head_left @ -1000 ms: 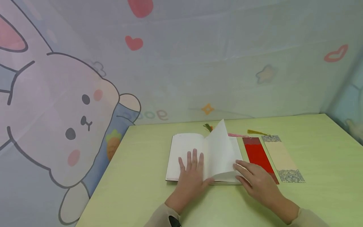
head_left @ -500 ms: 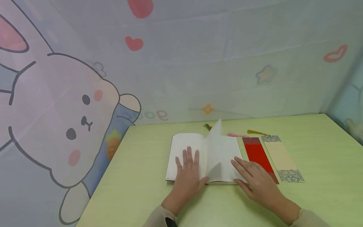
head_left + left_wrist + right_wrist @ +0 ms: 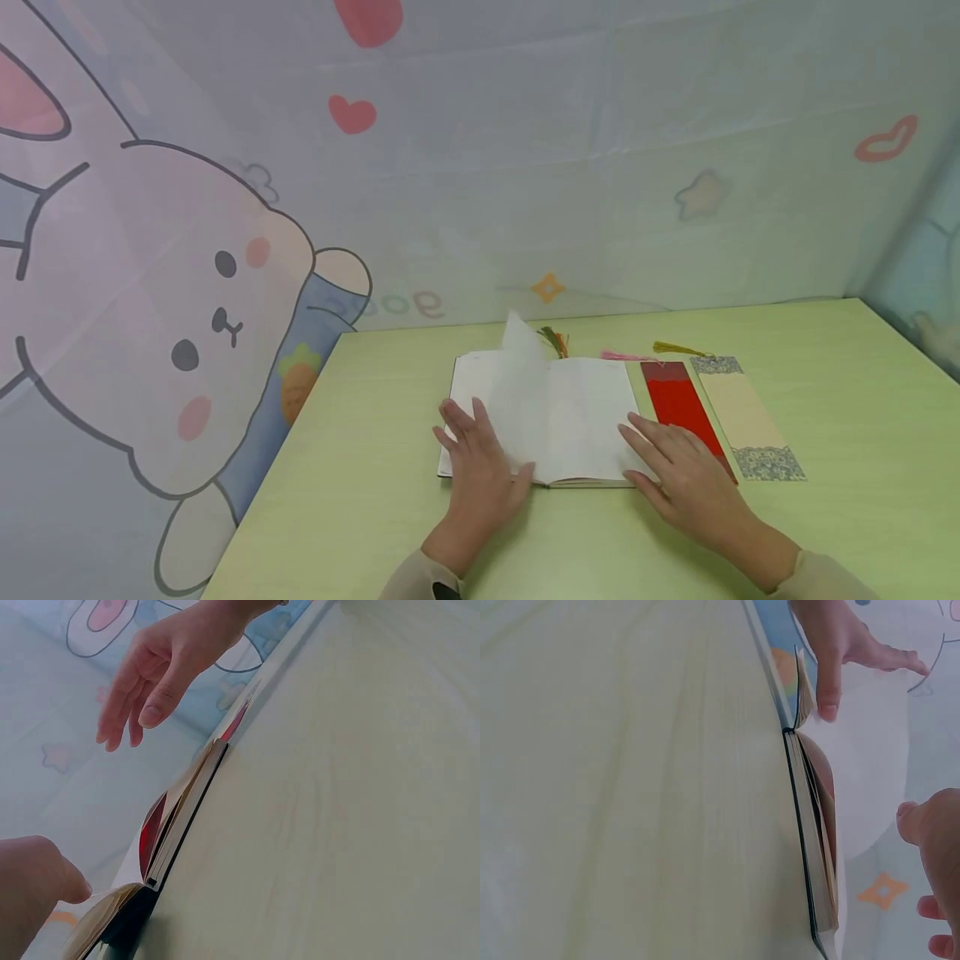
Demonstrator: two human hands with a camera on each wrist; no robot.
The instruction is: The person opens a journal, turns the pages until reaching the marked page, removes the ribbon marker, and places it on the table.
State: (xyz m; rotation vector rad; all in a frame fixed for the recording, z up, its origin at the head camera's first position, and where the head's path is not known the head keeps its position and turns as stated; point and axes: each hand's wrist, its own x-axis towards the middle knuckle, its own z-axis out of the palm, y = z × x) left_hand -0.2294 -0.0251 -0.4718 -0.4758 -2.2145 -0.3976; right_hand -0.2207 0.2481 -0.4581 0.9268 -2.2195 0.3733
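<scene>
An open book [image 3: 592, 400] with white pages lies on the table. One of its pages [image 3: 517, 367] stands raised near the spine and leans left, over the left half. My left hand [image 3: 480, 475] is spread at the lower left of the book, its thumb [image 3: 64, 881] by the pages' lower edge. Over the lower right corner is my right hand [image 3: 686, 479], fingers loosely extended and holding nothing; the left wrist view shows this right hand [image 3: 176, 667] raised above the pages. Something red [image 3: 152, 829] shows between the pages there.
To the book's right lie a red bookmark [image 3: 678, 408] with a pink tassel [image 3: 626, 357] and a cream bookmark [image 3: 742, 412] with an olive tassel [image 3: 678, 348]. A green tassel [image 3: 551, 337] pokes out past the book's top edge. Behind the table [image 3: 862, 375] hangs a printed cloth [image 3: 480, 192].
The raised page has swung from the right half over to the left. My left hand has shifted left and its fingers have bent a little. The right hand has barely moved.
</scene>
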